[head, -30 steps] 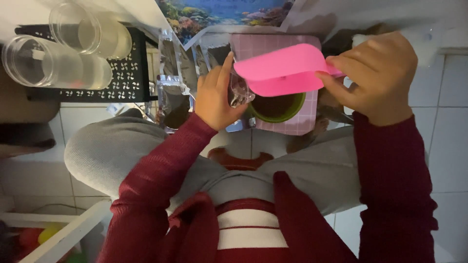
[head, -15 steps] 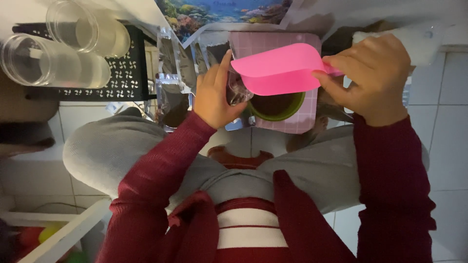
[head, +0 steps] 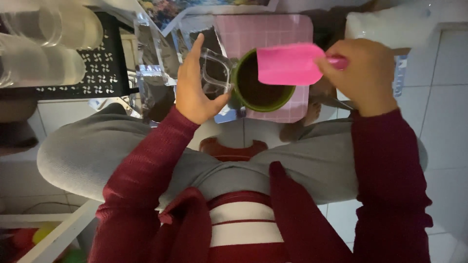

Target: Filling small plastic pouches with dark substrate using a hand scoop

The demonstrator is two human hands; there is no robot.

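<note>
A green bowl (head: 258, 100) with a dark inside stands on a pink checked mat (head: 265, 34) on the floor between my knees. My right hand (head: 358, 73) grips the handle of a pink scoop (head: 290, 63), whose flat blade hangs over the bowl's right side. My left hand (head: 195, 85) holds a clear plastic cup (head: 214, 73) tilted against the bowl's left rim. What lies inside the bowl is too dark to tell.
Silvery foil packets (head: 153, 58) lie to the left of the mat. A black perforated rack (head: 105, 73) at the upper left carries clear plastic jars (head: 46, 34). A white bag (head: 395, 24) sits at the upper right. My grey-trousered legs (head: 97, 156) frame the white tiled floor (head: 448, 122).
The view has drawn closer. The pink scoop has shifted right and lower, uncovering most of the bowl's opening. My left hand stays with the clear cup at the rim.
</note>
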